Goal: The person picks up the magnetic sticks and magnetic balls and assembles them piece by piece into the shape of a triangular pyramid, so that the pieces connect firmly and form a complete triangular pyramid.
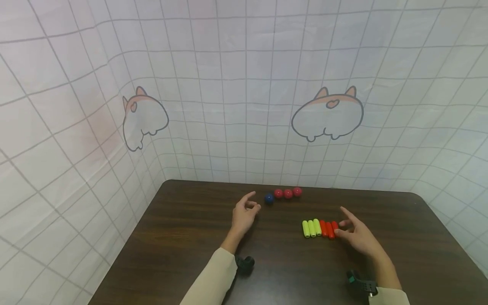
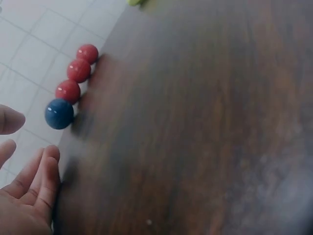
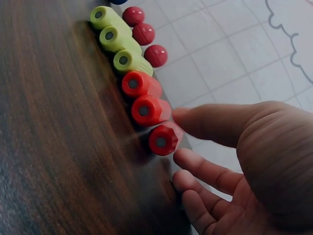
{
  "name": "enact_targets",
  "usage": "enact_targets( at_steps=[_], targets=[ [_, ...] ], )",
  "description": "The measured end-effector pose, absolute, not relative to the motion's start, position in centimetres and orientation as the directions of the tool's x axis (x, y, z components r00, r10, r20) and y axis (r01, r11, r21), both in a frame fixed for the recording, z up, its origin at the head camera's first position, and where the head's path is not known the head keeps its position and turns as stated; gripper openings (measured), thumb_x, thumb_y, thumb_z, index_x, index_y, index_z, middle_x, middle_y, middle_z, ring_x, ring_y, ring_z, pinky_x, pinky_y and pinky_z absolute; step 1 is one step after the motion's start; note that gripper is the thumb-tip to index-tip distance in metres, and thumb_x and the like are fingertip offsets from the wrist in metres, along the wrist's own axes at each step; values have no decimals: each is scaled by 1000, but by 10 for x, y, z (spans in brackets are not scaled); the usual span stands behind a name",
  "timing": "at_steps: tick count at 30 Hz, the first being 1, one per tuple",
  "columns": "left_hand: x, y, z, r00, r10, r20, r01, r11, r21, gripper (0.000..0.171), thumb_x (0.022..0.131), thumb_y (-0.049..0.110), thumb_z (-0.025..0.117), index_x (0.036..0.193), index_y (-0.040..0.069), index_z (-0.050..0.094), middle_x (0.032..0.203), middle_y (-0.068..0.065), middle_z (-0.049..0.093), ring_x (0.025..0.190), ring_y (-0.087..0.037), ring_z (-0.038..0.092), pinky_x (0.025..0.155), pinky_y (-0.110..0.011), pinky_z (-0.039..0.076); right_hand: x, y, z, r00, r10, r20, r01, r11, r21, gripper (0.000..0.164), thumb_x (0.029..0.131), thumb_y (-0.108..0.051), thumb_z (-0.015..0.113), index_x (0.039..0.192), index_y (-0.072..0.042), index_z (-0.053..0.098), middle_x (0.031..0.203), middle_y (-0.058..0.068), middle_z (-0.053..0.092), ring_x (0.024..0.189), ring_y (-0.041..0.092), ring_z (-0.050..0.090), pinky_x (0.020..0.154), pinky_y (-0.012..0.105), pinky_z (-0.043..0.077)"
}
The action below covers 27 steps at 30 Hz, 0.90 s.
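Note:
Three yellow-green magnetic rods [image 1: 311, 228] and three red magnetic rods [image 1: 328, 229] lie side by side in one row, grey discs showing in their near ends. My right hand [image 1: 357, 235] is at the row's right end, thumb and fingers spread about the last red rod [image 3: 163, 140]; whether they touch it I cannot tell. Farther back, a blue ball [image 1: 269, 198] stands at the left of three red balls [image 1: 288, 193] in a line. To the left of the blue ball hovers my left hand [image 1: 244, 215], its fingers loosely bent and holding nothing.
The dark wooden table [image 1: 183, 237] has its back edge just behind the balls. A white grid-patterned cloth [image 1: 228, 84] hangs behind and along the sides. A black strap with a device [image 1: 245, 264] sits at the left wrist, another strap [image 1: 362, 284] at the right.

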<state>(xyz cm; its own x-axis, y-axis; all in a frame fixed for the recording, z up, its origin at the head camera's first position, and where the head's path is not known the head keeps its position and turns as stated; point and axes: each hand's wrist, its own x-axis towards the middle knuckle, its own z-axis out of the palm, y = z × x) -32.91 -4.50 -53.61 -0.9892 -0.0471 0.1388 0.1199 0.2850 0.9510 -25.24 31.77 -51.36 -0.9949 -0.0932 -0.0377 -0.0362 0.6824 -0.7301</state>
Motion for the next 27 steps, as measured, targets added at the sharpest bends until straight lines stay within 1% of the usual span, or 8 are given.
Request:
enact_targets(
  at_steps=[1, 5, 8, 12, 16, 18, 20, 27],
  targets=[
    [-331, -45, -537, -989, -53, 141, 119, 298, 947, 51, 93, 16, 72, 143, 16, 59, 108, -9, 74, 81, -15, 71, 67, -27, 53, -252, 317, -514, -995, -98, -32, -44, 684, -728, 83, 98, -21, 69, 161, -1, 19, 127, 31, 60, 94, 28, 64, 75, 35, 51],
    [-335, -43, -541, -986, -67, 150, 119, 336, 934, 51, 92, 15, 73, 141, 15, 61, 106, -9, 73, 78, -12, 69, 65, -26, 52, -251, 317, -513, -994, -105, -13, -63, 686, -725, 82, 96, -14, 70, 160, 1, 21, 122, 30, 61, 93, 28, 66, 72, 34, 51],
    [-336, -42, -540, -986, -77, 150, 113, 356, 927, 50, 91, 15, 74, 140, 15, 62, 106, -9, 73, 78, -13, 69, 65, -27, 51, -251, 318, -514, -996, -89, -1, -61, 691, -721, 79, 95, -8, 68, 159, 1, 23, 121, 30, 62, 86, 24, 63, 67, 31, 48],
    [-337, -40, -537, -987, -87, 138, 90, 416, 905, 48, 92, 19, 74, 139, 19, 63, 107, -6, 73, 81, -14, 71, 67, -29, 49, -252, 320, -515, -998, -57, 5, -44, 713, -700, 74, 94, -4, 66, 158, -1, 28, 120, 29, 63, 76, 18, 54, 61, 29, 44],
    [-339, -36, -533, -988, -55, 143, 94, 521, 848, 48, 92, 25, 75, 139, 23, 63, 111, -5, 73, 81, -14, 65, 69, -31, 44, -252, 322, -515, -999, -43, 7, -37, 739, -673, 71, 93, -5, 66, 156, -3, 34, 117, 27, 65, 78, 19, 56, 63, 32, 44],
    [-340, -34, -532, -989, -25, 144, 104, 570, 815, 50, 91, 27, 76, 140, 25, 62, 114, -4, 71, 77, -15, 62, 68, -32, 43, -253, 322, -515, -999, -39, 4, -32, 749, -662, 69, 93, -5, 66, 155, -3, 37, 116, 26, 65, 80, 20, 58, 64, 33, 44],
    [-341, -32, -529, -990, 0, 144, 115, 598, 793, 52, 90, 27, 76, 140, 26, 62, 116, -5, 70, 78, -17, 61, 68, -34, 43, -254, 322, -516, -999, -35, 2, -28, 762, -648, 67, 92, -4, 66, 154, -3, 40, 115, 25, 66, 79, 21, 58, 65, 33, 44],
    [-348, -26, -528, -991, 39, 131, 123, 678, 725, 53, 90, 30, 78, 140, 33, 61, 118, -3, 67, 98, -23, 65, 75, -39, 47, -255, 325, -517, -1000, -29, 13, -31, 779, -626, 61, 91, -1, 66, 149, -3, 47, 110, 24, 68, 74, 19, 56, 63, 33, 42]
  ],
)
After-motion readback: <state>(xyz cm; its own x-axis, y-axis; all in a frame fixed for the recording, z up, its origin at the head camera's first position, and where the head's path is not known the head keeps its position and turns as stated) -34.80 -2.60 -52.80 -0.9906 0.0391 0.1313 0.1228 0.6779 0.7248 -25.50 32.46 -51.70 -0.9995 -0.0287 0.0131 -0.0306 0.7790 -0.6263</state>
